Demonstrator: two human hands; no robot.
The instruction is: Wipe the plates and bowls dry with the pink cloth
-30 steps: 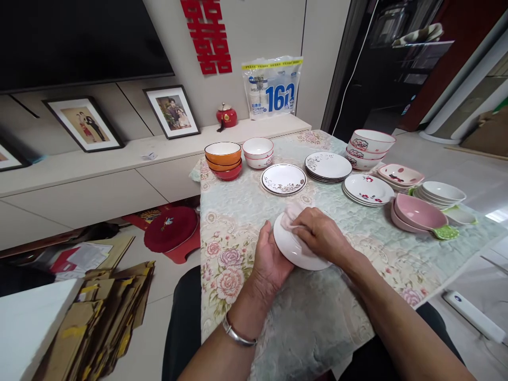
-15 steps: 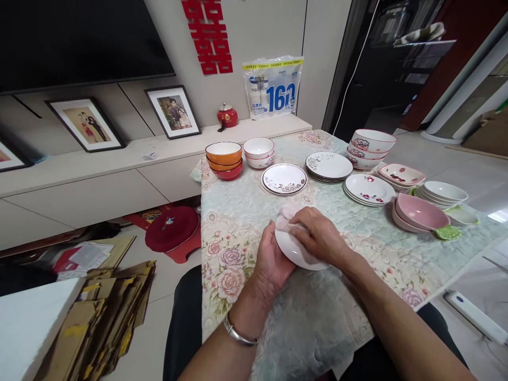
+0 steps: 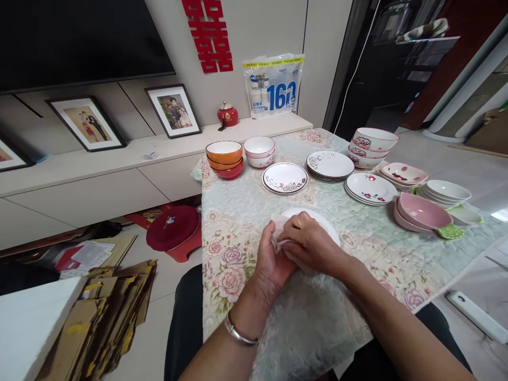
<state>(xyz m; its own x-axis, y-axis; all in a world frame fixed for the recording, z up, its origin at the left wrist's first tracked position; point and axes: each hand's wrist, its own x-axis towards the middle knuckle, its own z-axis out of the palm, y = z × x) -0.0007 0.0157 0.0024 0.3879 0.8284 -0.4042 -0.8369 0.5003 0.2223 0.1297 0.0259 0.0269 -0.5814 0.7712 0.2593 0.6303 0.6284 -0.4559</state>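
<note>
A white plate [image 3: 323,220] is held above the front of the table, partly covered by my hands. My left hand [image 3: 273,262] supports it from the near left side, thumb raised and the other fingers mostly hidden beneath. Bunched in my right hand [image 3: 311,241] is a pale, thin cloth [image 3: 278,224], pressed at the plate's left edge close to my left thumb. Just beyond the held plate lie white plates with a brown floral pattern [image 3: 284,178].
Orange and red bowls [image 3: 224,153] and white bowls [image 3: 259,151] stand at the back left. Right of them are dark-rimmed plates [image 3: 330,164], flowered plates [image 3: 370,188], tall bowls [image 3: 375,142] and pink leaf-handled bowls [image 3: 424,210]. A red stool [image 3: 173,227] stands left of the table.
The plate has turned and shifted up and right, so its far edge shows beyond my right hand. My right hand with the cloth has moved toward my left thumb.
</note>
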